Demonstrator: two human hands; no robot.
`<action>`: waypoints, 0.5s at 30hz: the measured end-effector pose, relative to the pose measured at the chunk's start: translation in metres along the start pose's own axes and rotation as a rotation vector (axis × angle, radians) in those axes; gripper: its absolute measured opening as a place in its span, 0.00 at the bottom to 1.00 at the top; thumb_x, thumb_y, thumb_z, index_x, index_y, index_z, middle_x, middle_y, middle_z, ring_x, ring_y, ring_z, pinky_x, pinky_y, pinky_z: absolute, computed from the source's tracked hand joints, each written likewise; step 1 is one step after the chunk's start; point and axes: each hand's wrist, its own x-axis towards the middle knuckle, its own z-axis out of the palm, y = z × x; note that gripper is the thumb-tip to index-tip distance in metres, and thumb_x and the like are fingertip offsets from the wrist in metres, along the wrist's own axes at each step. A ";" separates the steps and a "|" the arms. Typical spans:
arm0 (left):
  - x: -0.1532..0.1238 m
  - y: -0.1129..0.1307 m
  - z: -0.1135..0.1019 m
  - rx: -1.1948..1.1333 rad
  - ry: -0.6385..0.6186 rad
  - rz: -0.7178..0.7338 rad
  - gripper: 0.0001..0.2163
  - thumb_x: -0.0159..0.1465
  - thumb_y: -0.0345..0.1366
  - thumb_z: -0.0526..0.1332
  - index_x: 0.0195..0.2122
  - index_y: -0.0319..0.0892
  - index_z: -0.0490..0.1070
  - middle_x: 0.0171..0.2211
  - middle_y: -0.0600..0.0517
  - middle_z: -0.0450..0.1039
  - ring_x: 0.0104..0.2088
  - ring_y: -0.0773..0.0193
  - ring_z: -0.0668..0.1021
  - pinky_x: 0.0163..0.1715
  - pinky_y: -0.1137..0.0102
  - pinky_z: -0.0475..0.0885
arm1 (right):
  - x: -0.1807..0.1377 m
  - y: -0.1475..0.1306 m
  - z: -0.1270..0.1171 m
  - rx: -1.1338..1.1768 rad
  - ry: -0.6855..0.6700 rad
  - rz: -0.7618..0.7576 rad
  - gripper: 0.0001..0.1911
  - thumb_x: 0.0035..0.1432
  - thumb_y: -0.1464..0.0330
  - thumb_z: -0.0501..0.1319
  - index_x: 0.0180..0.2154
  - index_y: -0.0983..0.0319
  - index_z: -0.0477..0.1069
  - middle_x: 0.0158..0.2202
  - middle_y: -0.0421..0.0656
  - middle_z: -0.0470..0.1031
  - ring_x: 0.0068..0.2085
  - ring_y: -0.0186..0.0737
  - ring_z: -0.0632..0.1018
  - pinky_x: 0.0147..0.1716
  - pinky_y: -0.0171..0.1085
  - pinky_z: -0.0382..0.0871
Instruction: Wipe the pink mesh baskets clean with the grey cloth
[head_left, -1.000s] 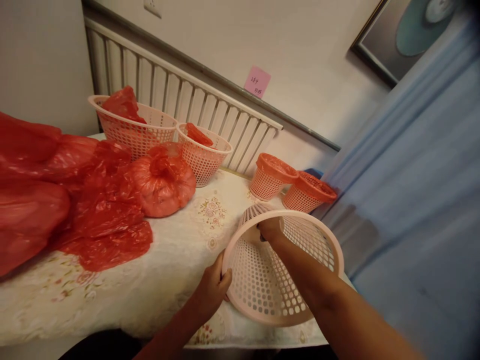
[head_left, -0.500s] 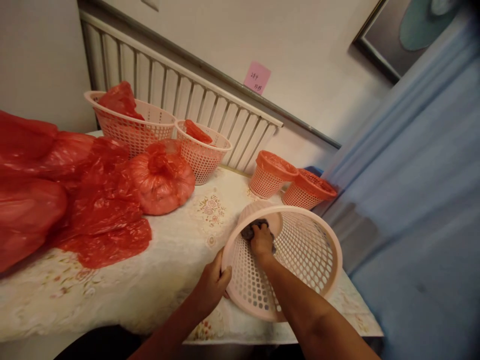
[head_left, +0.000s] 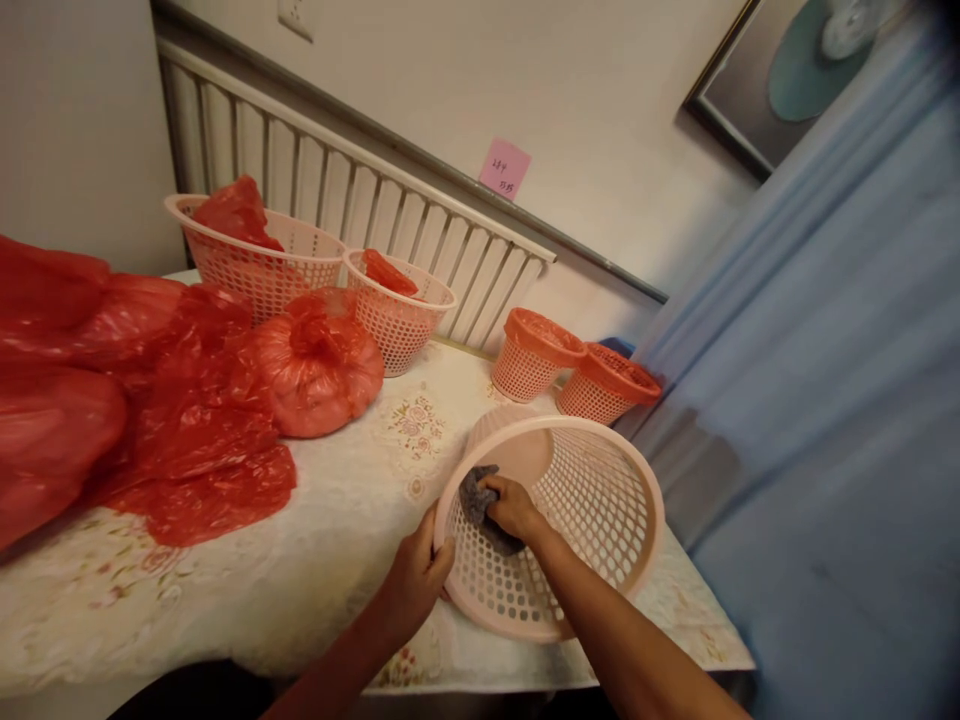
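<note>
A large pale pink perforated basket [head_left: 600, 500] lies tilted on its side on the table, its opening facing me. My left hand [head_left: 416, 580] grips its near rim at the left, fingers closed over the edge. My right hand [head_left: 510, 507] reaches inside the basket and presses a grey cloth [head_left: 474, 492] against the inner wall near the left side, fingers closed on it.
A cream floral tablecloth [head_left: 360, 500] covers the table. Red plastic bags [head_left: 172, 400] pile at the left, one knotted bag [head_left: 315, 365] near two pink baskets [head_left: 397, 310]. Two small orange-lined baskets [head_left: 536, 355] stand at the back by a radiator [head_left: 360, 210]. A blue curtain [head_left: 825, 400] hangs right.
My right hand with the grey cloth has slid from the basket's bottom toward the near left wall. The left hand keeps its hold on the rim.
</note>
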 end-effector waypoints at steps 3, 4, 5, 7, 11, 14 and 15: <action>-0.002 0.002 0.002 0.033 0.001 -0.007 0.23 0.61 0.34 0.52 0.58 0.40 0.60 0.32 0.51 0.76 0.34 0.59 0.77 0.39 0.65 0.73 | -0.046 -0.021 -0.009 0.119 -0.069 -0.072 0.21 0.37 0.78 0.50 0.32 0.59 0.74 0.33 0.35 0.76 0.37 0.36 0.75 0.38 0.30 0.66; -0.003 0.002 0.003 0.044 -0.008 -0.011 0.23 0.61 0.35 0.52 0.58 0.39 0.60 0.31 0.52 0.76 0.33 0.60 0.76 0.38 0.66 0.73 | -0.062 -0.027 -0.013 0.151 -0.092 -0.086 0.21 0.35 0.78 0.50 0.31 0.58 0.75 0.32 0.35 0.76 0.36 0.36 0.75 0.37 0.30 0.66; -0.004 0.003 0.005 0.052 -0.014 -0.023 0.22 0.62 0.35 0.52 0.58 0.39 0.60 0.29 0.52 0.76 0.31 0.61 0.76 0.36 0.67 0.73 | -0.078 -0.031 -0.019 0.198 -0.128 -0.100 0.23 0.34 0.77 0.49 0.32 0.58 0.75 0.31 0.34 0.76 0.36 0.36 0.75 0.36 0.30 0.66; -0.005 0.004 0.008 0.059 -0.012 -0.060 0.22 0.62 0.37 0.52 0.58 0.38 0.59 0.27 0.54 0.75 0.26 0.63 0.76 0.31 0.69 0.73 | -0.109 -0.035 -0.033 0.351 -0.239 -0.082 0.25 0.32 0.77 0.49 0.33 0.57 0.75 0.32 0.35 0.75 0.35 0.36 0.74 0.35 0.30 0.65; -0.007 0.011 0.017 0.061 0.023 -0.139 0.25 0.61 0.41 0.52 0.59 0.36 0.57 0.31 0.51 0.76 0.24 0.63 0.76 0.22 0.69 0.74 | -0.148 -0.021 -0.063 0.607 -0.194 0.068 0.24 0.32 0.76 0.50 0.34 0.58 0.75 0.30 0.36 0.74 0.33 0.37 0.73 0.32 0.31 0.64; -0.010 0.023 0.026 0.080 0.012 -0.157 0.26 0.61 0.42 0.52 0.59 0.36 0.57 0.33 0.49 0.77 0.26 0.60 0.77 0.23 0.68 0.74 | -0.153 0.001 -0.076 0.816 0.040 0.157 0.23 0.37 0.75 0.54 0.39 0.60 0.73 0.32 0.38 0.75 0.33 0.39 0.74 0.32 0.33 0.67; -0.012 0.027 0.029 0.089 0.006 -0.153 0.26 0.61 0.42 0.53 0.59 0.37 0.57 0.32 0.49 0.77 0.26 0.60 0.77 0.23 0.68 0.74 | -0.151 0.007 -0.079 0.879 0.150 0.185 0.23 0.39 0.74 0.56 0.42 0.61 0.72 0.33 0.39 0.75 0.34 0.40 0.74 0.33 0.35 0.67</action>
